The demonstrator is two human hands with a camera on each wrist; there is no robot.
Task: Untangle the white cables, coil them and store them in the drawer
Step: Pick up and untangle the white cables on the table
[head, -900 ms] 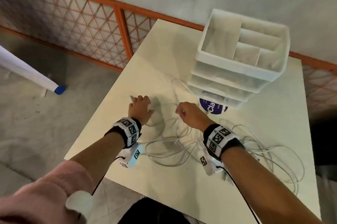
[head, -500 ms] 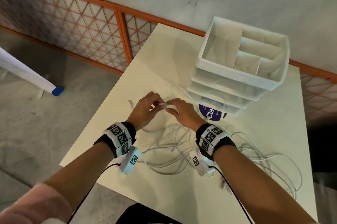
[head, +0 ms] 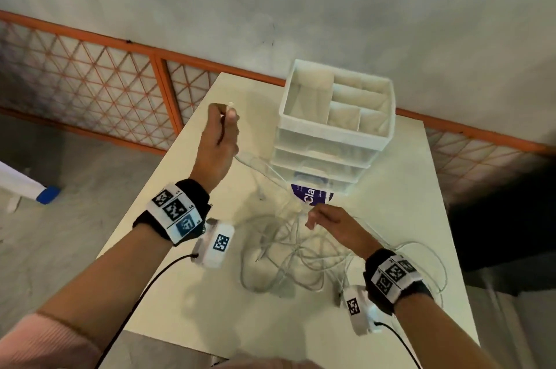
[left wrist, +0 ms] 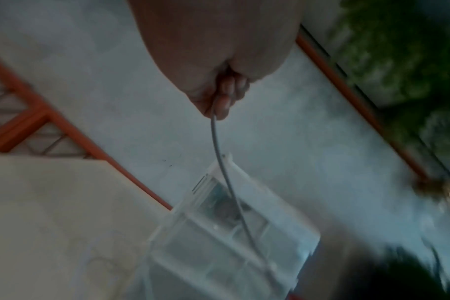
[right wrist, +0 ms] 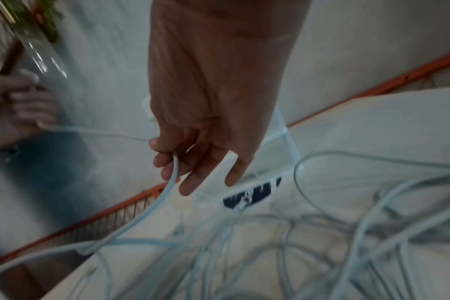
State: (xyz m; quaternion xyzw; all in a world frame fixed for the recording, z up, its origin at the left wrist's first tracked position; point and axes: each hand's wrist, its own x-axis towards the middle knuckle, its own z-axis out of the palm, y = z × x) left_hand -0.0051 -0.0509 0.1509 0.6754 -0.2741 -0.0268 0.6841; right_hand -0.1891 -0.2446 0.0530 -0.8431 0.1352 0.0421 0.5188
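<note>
ITEM: white cables (head: 288, 251), tangled heap, centre-front of table (head: 186, 188), just in front of drawer unit (head: 328, 140). One strand lifted clear; rest lying on tabletop.

L hand (head: 218, 140): raised above table, fingers curled tight round cable end (head: 231, 104); plug tip pokes out above fist. Strand hangs from fist, running down past the unit in the L wrist view.

R hand (head: 328, 221): low over heap, thumb & forefinger pinching same strand further along, other fingers loosely spread, holding nothing else.

RISKS (judgement):
- You keep lifting w/ L hand while strand is looped under others: knot tightens, whole heap drags.
- Taut strand passes close to unit: could snag a corner, tip or shift it.
- R-hand pinch is light: strand may slip, you lose your place.
- Loops near R edge of table may slide off.

COUNT:
- Hands: 2, both on cable.
- Cables: several; exact no. can't tell, too tangled.
- Drawer units: 1; open-top tray + approx 3 drawers, all look closed.
- Tables: 1.
</note>
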